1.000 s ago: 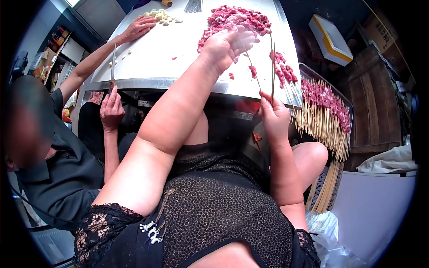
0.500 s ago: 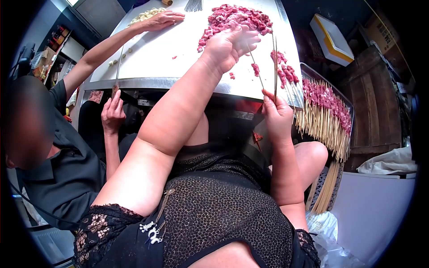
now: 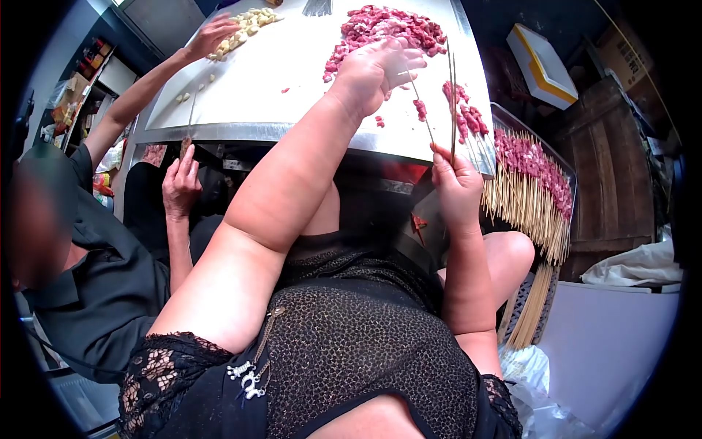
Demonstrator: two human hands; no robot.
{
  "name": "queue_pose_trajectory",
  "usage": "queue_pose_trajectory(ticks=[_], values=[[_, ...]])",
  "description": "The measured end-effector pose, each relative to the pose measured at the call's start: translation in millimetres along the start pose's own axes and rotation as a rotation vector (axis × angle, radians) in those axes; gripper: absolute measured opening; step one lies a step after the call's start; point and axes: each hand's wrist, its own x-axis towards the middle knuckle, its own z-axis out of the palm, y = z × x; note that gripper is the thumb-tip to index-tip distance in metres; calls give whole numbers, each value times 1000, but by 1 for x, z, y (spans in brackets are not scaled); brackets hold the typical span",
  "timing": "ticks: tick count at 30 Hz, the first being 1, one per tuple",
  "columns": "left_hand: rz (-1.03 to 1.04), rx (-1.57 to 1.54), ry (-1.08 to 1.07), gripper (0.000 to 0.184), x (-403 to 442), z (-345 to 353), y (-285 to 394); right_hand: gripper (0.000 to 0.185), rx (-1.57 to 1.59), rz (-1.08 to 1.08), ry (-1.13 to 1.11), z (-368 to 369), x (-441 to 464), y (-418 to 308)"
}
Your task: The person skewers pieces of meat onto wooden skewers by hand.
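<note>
Mottled red and pale pink in the meat pile point(image 3: 365, 25), against plain white on the table point(image 3: 227, 102), cream for the cloves point(image 3: 247, 31) and tan for the bare skewers point(image 3: 532, 311). Black flecked with gold over the garment point(image 3: 351, 325), floral black on the lace sleeve point(image 3: 157, 377).

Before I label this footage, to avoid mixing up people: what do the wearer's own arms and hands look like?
The short sleeves are black floral lace. Below, the left arm and right arm are bare. The left hand and right hand show no gloves, watch or bracelet.
</note>
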Motion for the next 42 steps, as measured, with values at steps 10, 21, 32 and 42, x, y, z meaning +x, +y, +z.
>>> queue_pose_trajectory(ticks=[10, 21, 32, 42], values=[[-17, -18, 19, 23, 0, 4, -3, 21, -154, -28, 23, -6, 0, -3], [-62, -10, -127, 23, -4, 10, 10, 23, 453, 319, -109, -2, -6, -21], [-49, 116, -142, 23, -54, 32, 27, 22, 148, -75, -28, 8, -31, -27], [1, 1177, -21, 35, -29, -46, 65, 23, 367, -9, -16, -7, -10, -33]])
